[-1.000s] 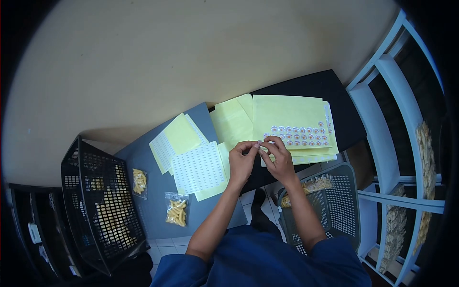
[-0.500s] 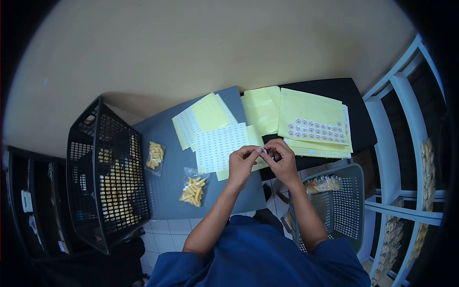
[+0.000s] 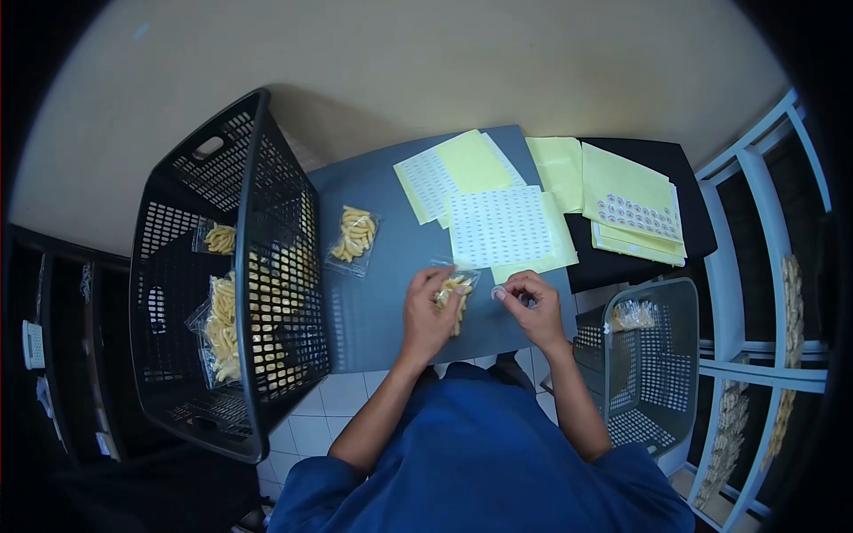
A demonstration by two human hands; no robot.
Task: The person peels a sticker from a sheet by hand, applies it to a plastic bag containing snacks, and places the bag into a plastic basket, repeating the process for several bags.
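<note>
My left hand is over a clear plastic bag of pale yellow stick snacks near the table's front edge. Its fingers and thumb are apart, partly covering the bag's left side. Just to the right, my right hand pinches a small round sticker between thumb and forefinger. Behind the hands lie a sheet of small printed labels and other sheets with yellow backing. A second snack bag rests farther left on the grey table.
A tall black perforated crate stands at the left with several snack bags inside. At the right, a grey-green basket holds a snack bag near its rim. Yellow sheets with round stickers lie on a black surface behind it.
My hands have separated and come away from the sheets to the front snack bag. The left now covers part of it; the right carries the sticker. The view has swung left.
</note>
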